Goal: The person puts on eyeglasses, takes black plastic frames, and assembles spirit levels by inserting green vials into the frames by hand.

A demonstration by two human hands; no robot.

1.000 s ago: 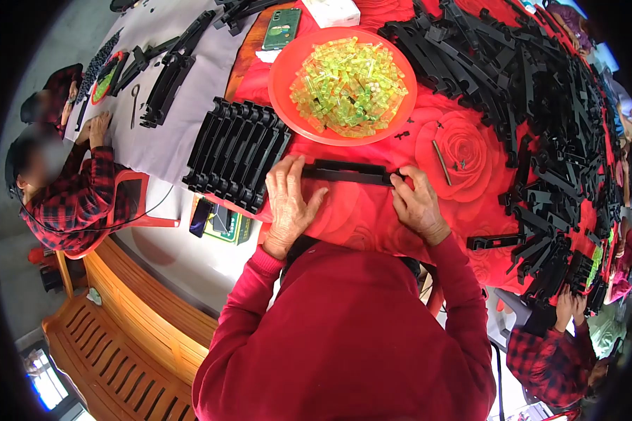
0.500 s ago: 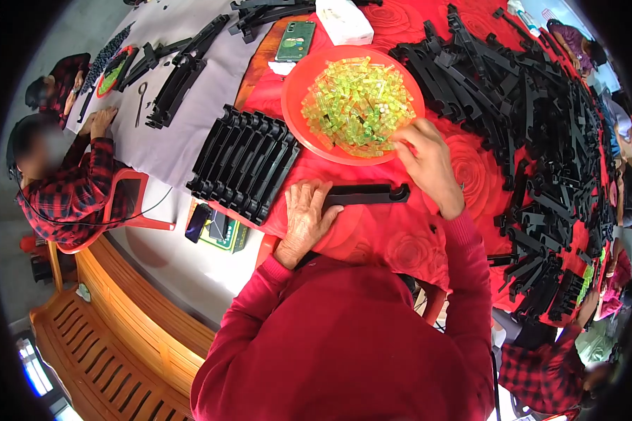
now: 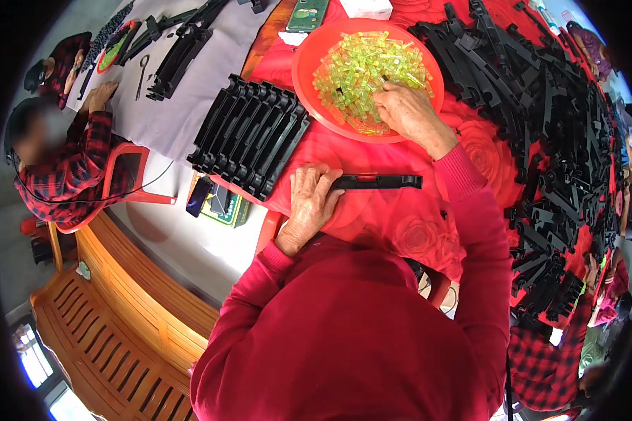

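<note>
My left hand [image 3: 310,200] grips the left end of a long black plastic strip [image 3: 383,182], which lies sideways on the red cloth in front of me. My right hand [image 3: 413,116] is over the orange-red bowl [image 3: 309,105], fingertips bent together among small yellow-green translucent plastic pieces [image 3: 358,70]. Whatever those fingertips pinch, if anything, is hidden. A small dark bit shows near the index finger. To the left of the bowl, a row of similar black strips [image 3: 249,133] lies side by side.
A large heap of black plastic parts [image 3: 498,91] covers the table's right side. Behind the bowl are a green phone [image 3: 307,14] and a white tissue box [image 3: 366,8]. Scissors [image 3: 142,76] lie on the grey cloth. A person in a checked shirt [image 3: 70,168] sits at the left.
My right hand has moved from the bowl's near rim in among the yellow-green pieces. The strip in my left hand has turned a little. The whole view has shifted slightly.
</note>
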